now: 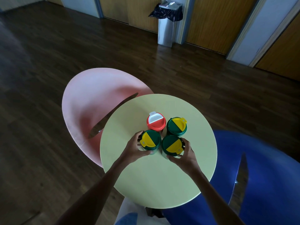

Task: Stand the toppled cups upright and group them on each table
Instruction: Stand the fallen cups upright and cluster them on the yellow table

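Several lidded cups stand upright in a tight cluster on the round pale yellow table [155, 176]. A red cup with a red and white lid [156, 122] is at the back left, and a green cup with a green and yellow lid [177, 126] at the back right. My left hand [134, 149] wraps the front left green cup [150, 140]. My right hand [184, 155] wraps the front right green cup [172, 145]. The two held cups touch each other.
A lower pink round table [90, 101] overlaps the yellow one at the left, and a blue one [266, 172] lies at the right. A metal bin with a dark liner [167, 23] stands by the wooden wall panels. Dark wood floor surrounds the tables.
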`<state>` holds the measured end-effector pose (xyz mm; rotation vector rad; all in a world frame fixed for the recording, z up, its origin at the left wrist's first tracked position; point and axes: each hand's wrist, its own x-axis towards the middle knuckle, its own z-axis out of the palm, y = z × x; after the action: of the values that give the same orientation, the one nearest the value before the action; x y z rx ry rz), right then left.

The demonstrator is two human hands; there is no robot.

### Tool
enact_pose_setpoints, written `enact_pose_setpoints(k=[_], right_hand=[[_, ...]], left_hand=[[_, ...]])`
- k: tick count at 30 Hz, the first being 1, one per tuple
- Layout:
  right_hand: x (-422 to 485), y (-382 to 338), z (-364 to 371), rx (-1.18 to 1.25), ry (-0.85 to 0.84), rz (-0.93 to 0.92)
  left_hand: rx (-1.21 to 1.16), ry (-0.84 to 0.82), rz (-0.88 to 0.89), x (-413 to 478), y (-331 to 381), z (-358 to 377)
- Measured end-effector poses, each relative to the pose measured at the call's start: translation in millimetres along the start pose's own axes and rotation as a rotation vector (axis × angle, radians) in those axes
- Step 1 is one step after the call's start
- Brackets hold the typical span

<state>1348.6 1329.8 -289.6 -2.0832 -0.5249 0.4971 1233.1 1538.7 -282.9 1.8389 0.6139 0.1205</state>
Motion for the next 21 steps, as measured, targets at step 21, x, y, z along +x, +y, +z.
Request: enact_pose_setpoints(k=[21], right_hand=[[-4.8,-5.0,4.0,0.051,0.056,0.092]], left_hand=[[-0.010,-0.078,-0.042,7.0,-1.0,-5.3]])
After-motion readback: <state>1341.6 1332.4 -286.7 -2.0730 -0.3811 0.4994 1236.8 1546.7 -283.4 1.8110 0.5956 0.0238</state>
